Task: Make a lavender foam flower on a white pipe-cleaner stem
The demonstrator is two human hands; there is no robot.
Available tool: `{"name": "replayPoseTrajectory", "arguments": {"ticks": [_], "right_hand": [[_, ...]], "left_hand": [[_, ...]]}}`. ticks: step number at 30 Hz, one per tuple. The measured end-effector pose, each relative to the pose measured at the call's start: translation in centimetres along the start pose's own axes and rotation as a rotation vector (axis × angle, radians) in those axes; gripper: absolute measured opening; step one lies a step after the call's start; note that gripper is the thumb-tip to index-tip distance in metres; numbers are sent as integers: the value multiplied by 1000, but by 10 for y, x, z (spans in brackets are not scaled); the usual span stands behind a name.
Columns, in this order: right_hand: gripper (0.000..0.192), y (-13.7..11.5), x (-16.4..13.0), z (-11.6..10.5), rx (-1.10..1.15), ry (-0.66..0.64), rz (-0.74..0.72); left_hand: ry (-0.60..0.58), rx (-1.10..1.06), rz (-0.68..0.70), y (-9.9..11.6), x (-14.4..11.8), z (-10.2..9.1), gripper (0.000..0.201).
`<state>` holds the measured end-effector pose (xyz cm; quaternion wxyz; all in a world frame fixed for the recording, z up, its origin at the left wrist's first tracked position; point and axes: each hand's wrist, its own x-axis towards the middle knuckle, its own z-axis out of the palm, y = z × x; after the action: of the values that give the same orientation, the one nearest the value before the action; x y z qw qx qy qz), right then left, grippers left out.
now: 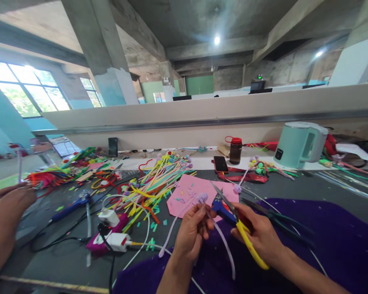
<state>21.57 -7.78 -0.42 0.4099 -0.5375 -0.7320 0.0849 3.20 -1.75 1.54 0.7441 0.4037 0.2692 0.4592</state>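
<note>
My left hand (pixel 194 228) pinches a lilac pipe-cleaner flower (pixel 202 198) between thumb and fingers. Its curled head points up, and a fuzzy lilac stem (pixel 225 247) hangs down on the right. Another lilac strand (pixel 168 237) slants away on the left. In my right hand (pixel 259 230) is a pair of scissors (pixel 247 241) with yellow handles, the blades pointing up and left, close to the flower. A blue tool (pixel 222 210), partly hidden, lies just behind the blades. Beneath both hands is a pink sheet (pixel 179 192) with small lilac scraps on it.
A co-worker's hand (pixel 12 208) shows at far left. Pipe cleaners (pixel 159 175) pile up centre-left, near a blue glue gun (pixel 73 206) and a power strip (pixel 102 241) with cables. A phone (pixel 221 164), bottle (pixel 235 151) and kettle (pixel 297 145) stand behind; dark-handled pliers (pixel 282 218) lie right.
</note>
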Motion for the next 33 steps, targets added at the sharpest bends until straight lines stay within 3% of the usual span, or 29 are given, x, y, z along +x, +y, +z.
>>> {"name": "replayPoseTrajectory", "arguments": {"ticks": [8, 17, 33], "right_hand": [[47, -13, 3, -1, 31, -83, 82], [48, -10, 2, 1, 113, -95, 97], [56, 1, 0, 5, -175, -2, -163]], "left_hand": [[64, -115, 63, 1, -1, -2, 16], [21, -80, 56, 3, -5, 1, 16], [16, 61, 46, 1, -6, 3, 20]]}}
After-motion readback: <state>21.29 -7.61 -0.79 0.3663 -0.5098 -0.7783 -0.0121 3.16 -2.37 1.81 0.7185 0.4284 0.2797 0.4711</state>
